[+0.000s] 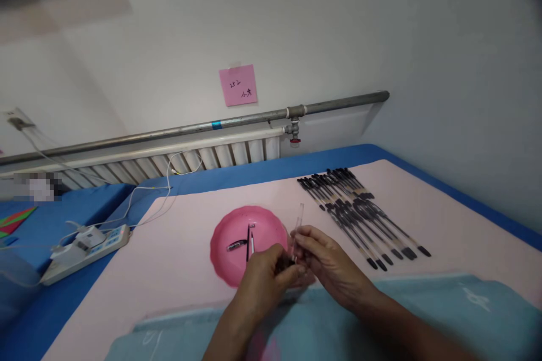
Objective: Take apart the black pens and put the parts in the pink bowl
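"While I watch from my end through the head camera, where does the clear plastic tube (300, 216) sit in the fingers?"

"In my right hand (332, 265): I have thumb and fingertips pinched narrow around it. Its upper end sticks up past the fingertips, leaning slightly right."

"And my left hand (262, 276)?"

"Its fingers are curled in, thumb reaching across to the tube's lower end, close by the right fingers. I can't tell whether they grip it; the knuckles hide that."

"What's around them?"

"Just beyond the left hand, the scalloped pink dish (217, 262) holds a thin black rod (248, 237), a slim white-tipped piece (253, 243) and a small black clip-like part (236, 245). To the right, I see black-capped pens (351, 231) in two slanting rows on the pale pink sheet (169, 254)."
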### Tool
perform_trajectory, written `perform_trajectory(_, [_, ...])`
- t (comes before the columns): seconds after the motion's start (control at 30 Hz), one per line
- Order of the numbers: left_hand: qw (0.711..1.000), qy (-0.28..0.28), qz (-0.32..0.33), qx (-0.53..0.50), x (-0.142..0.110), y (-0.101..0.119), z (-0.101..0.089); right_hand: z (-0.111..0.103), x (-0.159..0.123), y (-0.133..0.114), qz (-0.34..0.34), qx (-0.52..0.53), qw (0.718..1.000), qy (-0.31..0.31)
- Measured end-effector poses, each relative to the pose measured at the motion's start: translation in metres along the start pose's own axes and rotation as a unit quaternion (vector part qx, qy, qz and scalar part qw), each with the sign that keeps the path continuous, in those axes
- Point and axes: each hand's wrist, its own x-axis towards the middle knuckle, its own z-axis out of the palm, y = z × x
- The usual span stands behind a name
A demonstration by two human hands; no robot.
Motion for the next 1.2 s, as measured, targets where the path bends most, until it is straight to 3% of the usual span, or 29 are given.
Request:
perform_trajectory(0.17, [0.998, 0.026, 0.000, 0.050, 0.000, -0.005, 0.001, -0.004, 0.002, 0.004, -0.016, -0.029, 0.999, -0.013])
perform_trajectory(0.27, [0.999, -0.029, -0.025, -0.037, -0.003, -0.003, -0.001, -0.005, 0.000, 0.003, -0.038, -0.045, 0.998, -0.036])
perform_trajectory(0.37, [0.978, -0.116, -0.055, -0.163, -0.004, 0.001, -0.003, -0.005, -0.002, 0.000, -0.027, -0.011, 0.997, -0.066])
perform_trajectory(0.43, [0.967, -0.135, -0.057, -0.209, -0.003, 0.003, -0.003, -0.005, -0.001, -0.001, -0.019, 0.017, 0.998, -0.066])
perform_trajectory(0.63, [0.990, 0.004, -0.036, -0.134, -0.002, 0.000, 0.004, -0.008, 0.003, -0.001, -0.039, 0.017, 0.999, -0.014])
perform_trajectory(0.8, [0.983, -0.079, -0.028, -0.161, -0.004, 0.002, 0.005, -0.008, 0.002, -0.003, -0.029, 0.036, 0.998, -0.038])
perform_trajectory(1.0, [0.992, 0.005, -0.049, -0.114, -0.002, 0.002, 0.008, -0.009, 0.003, 0.000, -0.029, 0.022, 0.999, -0.011])
perform_trajectory(1.1, [0.982, -0.065, -0.049, -0.168, -0.003, 0.000, 0.007, -0.009, 0.002, 0.000, -0.028, 0.024, 0.999, -0.018])
perform_trajectory(1.2, [0.955, -0.120, -0.085, -0.258, -0.004, 0.000, 0.003, -0.007, 0.000, -0.002, -0.025, 0.022, 0.999, -0.011])
